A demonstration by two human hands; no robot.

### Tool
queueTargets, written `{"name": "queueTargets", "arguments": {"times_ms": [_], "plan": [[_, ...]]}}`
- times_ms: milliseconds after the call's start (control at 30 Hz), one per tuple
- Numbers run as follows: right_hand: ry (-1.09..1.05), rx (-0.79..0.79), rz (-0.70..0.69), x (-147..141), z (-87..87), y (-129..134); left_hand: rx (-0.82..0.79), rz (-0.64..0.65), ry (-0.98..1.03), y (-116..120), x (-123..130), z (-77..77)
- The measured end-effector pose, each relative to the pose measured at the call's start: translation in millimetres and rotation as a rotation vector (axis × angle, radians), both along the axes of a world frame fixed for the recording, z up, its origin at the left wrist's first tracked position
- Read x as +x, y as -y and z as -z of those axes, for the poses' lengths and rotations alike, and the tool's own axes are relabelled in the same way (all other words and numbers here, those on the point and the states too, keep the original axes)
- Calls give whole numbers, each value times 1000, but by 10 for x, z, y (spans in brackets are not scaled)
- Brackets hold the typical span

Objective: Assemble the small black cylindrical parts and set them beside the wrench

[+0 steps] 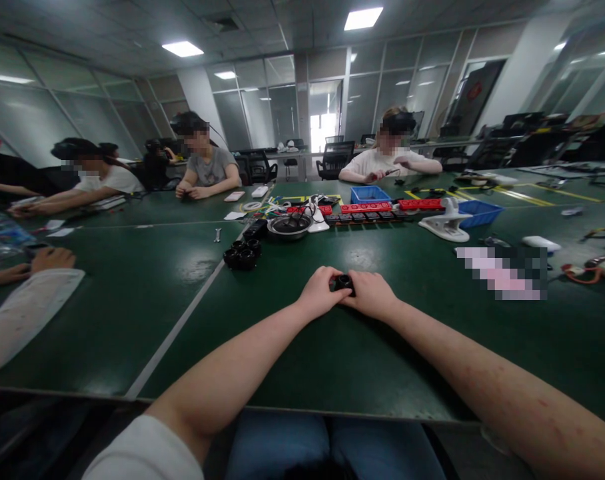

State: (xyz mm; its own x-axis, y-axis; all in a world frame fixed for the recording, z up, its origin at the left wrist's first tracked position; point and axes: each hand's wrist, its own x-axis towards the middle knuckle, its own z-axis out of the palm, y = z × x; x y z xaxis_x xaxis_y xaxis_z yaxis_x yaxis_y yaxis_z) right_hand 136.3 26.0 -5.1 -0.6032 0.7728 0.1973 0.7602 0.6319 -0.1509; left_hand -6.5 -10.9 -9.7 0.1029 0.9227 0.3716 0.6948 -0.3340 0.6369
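Note:
Both my hands meet over the green table (262, 347), wrapped around a small black cylindrical part (344, 283) with a round opening on top. My left hand (317, 292) grips its left side, and my right hand (372, 293) closes on it from the right. Fingers cover much of its lower body, so its exact kind is unclear. To the left, beyond my hands, stands a cluster of several black round parts (242, 255) that look similar.
Ahead lie a round metal dish (288, 227), red power strips (365, 207), a blue bin (370, 194) and a white clamp-like stand (448, 221). A small wrench (217, 235) lies left. A co-worker's sleeved arm (32, 313) rests at the left; other people sit across.

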Motion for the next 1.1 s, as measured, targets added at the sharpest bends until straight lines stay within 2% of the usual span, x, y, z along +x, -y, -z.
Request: {"name": "queueTargets", "arguments": {"times_ms": [67, 200, 267, 333, 433, 567, 667, 733, 833, 1000, 1100], "plan": [[-74, -89, -108, 39, -10, -47, -2, 48, 5, -12, -36, -9], [-239, -436, -340, 168, -36, -201, -16, 174, -8, -34, -118, -33], [-292, -573, -376, 215, -47, -252, -28, 226, -17, -33, -141, -45], [-323, -643, -372, 233, -51, -269, -30, 242, -27, -24, -139, -53], [-322, -608, -305, 203, -28, -245, -11, 181, -34, -4, -96, -44], [-198, -302, -92, 99, 29, -148, -1, 40, -9, 5, -43, -6], [-82, -122, -5, 40, 39, -76, -4, 30, -9, -9, -55, 4], [-64, -96, -27, 37, 23, -59, -16, 59, -11, -21, -83, -6], [-127, -199, -147, 88, -14, -93, -37, 140, -21, -35, -129, -37], [-243, -607, -339, 209, -78, -206, -81, 300, -11, -47, -177, -70], [-263, -685, -379, 253, -110, -233, -94, 304, -7, -41, -168, -79]]}}
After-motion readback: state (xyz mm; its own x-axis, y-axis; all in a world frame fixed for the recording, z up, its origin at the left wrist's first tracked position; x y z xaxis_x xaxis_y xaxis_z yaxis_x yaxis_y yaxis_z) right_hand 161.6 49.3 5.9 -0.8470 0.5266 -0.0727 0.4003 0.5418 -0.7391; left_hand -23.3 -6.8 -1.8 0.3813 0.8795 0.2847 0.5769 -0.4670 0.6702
